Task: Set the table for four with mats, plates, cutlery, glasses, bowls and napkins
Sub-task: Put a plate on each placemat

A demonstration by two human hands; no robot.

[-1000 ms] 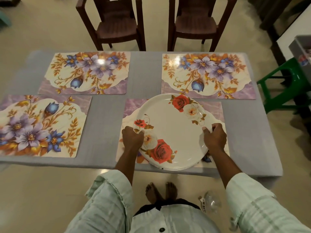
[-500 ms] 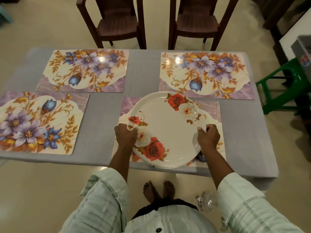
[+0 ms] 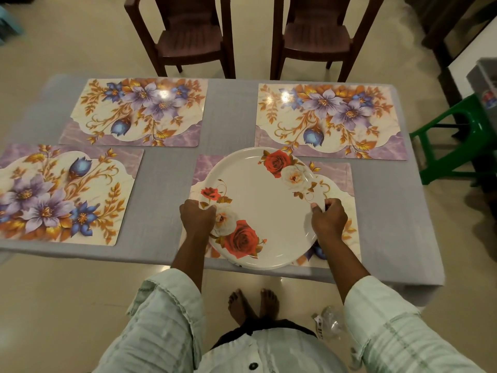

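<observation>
both hands clamped on plate (image 3: 265, 208) rim: left hand (image 3: 197, 216) on its left edge, right hand (image 3: 328, 218) on its right. plate sits over near-right mat (image 3: 343, 176), near edge overhanging table (image 3: 172, 168) front.

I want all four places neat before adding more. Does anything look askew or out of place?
The plate, held by both hands, overhangs its mat's near edge and the table's edge. A crumpled clear wrapper lies on the floor.

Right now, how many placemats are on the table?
4: far left, far right, near left, and near right, mostly covered by the plate.
</observation>
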